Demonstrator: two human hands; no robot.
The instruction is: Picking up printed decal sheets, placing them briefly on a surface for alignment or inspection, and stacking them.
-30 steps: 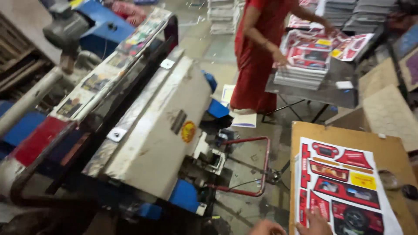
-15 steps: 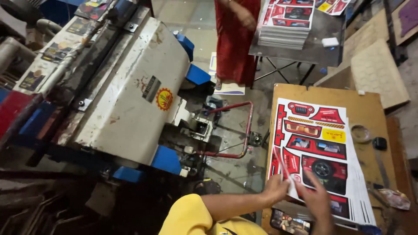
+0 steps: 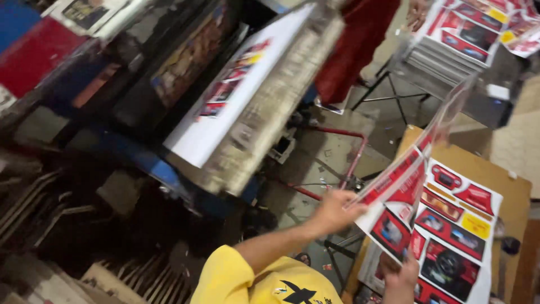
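My left hand [image 3: 333, 211] grips the near edge of a red printed sheet [image 3: 413, 169] that curls up off the pile. My right hand [image 3: 401, 275] holds the same sheet at its lower corner. Under it lies a stack of printed sheets [image 3: 461, 236], red and white with yellow patches, on a wooden table [image 3: 514, 188]. To the left, the big press [image 3: 264, 118] stands open, with another printed sheet [image 3: 225, 95] lying on its white tilted bed.
A person in red clothing [image 3: 360, 45] stands at the back beside a metal folding table [image 3: 444, 84] bearing another stack of sheets [image 3: 461, 39]. A red pipe frame [image 3: 351, 160] sits on the concrete floor between press and table. Dark machine parts fill the lower left.
The press has swung open, showing a sheet on its bed. Both my hands have lifted the top sheet off the stack; before, they lay flat on it.
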